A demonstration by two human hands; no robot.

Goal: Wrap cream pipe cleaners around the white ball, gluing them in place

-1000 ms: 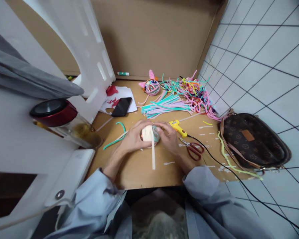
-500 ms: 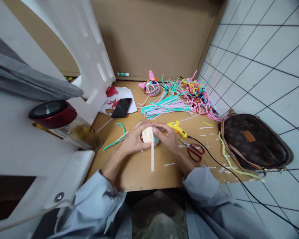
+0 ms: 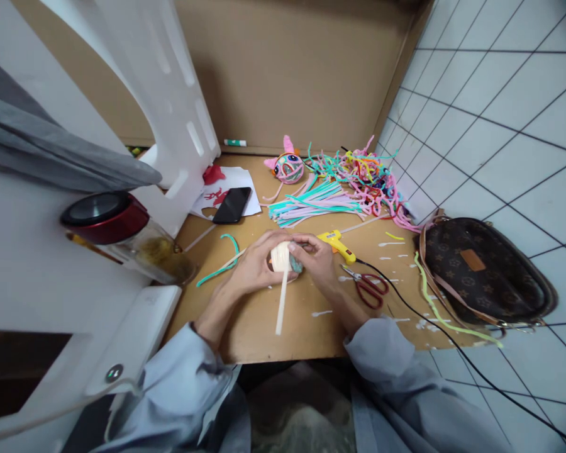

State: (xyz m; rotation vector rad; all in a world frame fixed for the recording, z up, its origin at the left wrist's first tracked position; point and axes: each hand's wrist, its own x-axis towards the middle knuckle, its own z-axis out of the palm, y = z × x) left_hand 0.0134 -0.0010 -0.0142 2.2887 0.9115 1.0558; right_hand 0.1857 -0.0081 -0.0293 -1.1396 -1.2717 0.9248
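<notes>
Between my two hands is a small round object wrapped in cream-coloured strips, with a teal part showing on its right side. My left hand is curled around its left side, thumb below. My right hand grips the right side, its thumb pressed near the top of a loose cream strip that hangs toward me. Fingers hide much of the object. A yellow glue gun lies just beyond my right hand, and red-handled scissors rest to its right.
Teal and lilac pipe cleaners lie in a bundle behind my hands, near a tangled heap and a pink-eared ball figure. A phone and a glass bottle stand left; a brown bag and black cord are right.
The loose end of the cream strip has swung to the left and now hangs at a slant. Both hands keep nearly the same hold on the wrapped object.
</notes>
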